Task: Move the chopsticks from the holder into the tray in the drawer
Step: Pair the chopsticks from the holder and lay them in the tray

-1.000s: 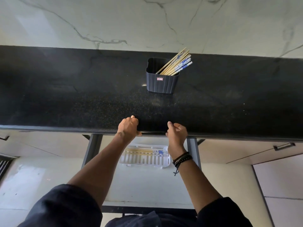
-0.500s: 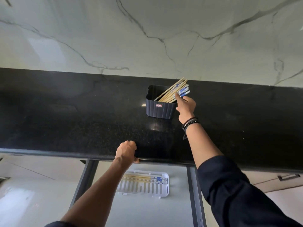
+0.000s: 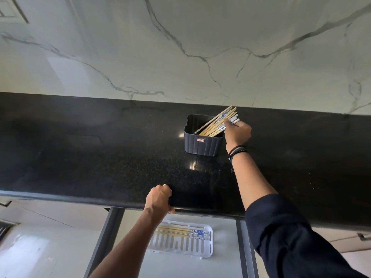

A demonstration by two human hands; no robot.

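A dark ribbed holder (image 3: 202, 145) stands on the black counter, with several wooden chopsticks (image 3: 215, 124) leaning out to its right. My right hand (image 3: 237, 133) is closed around their blue-patterned top ends. My left hand (image 3: 159, 200) grips the counter's front edge, fingers curled over it. Below the counter, the open drawer (image 3: 226, 255) holds a white slotted tray (image 3: 207, 247) with a few chopsticks (image 3: 180, 231) lying along its far side.
The black granite counter (image 3: 80, 157) runs the full width under a white marble wall (image 3: 180, 47). Dark drawer rails (image 3: 109, 235) frame the drawer. Cabinet fronts with a handle (image 3: 363, 236) lie to the right.
My right hand left the counter edge, reached to the holder and closed on the chopsticks' top ends. My left hand stayed on the edge. The view tilted upward.
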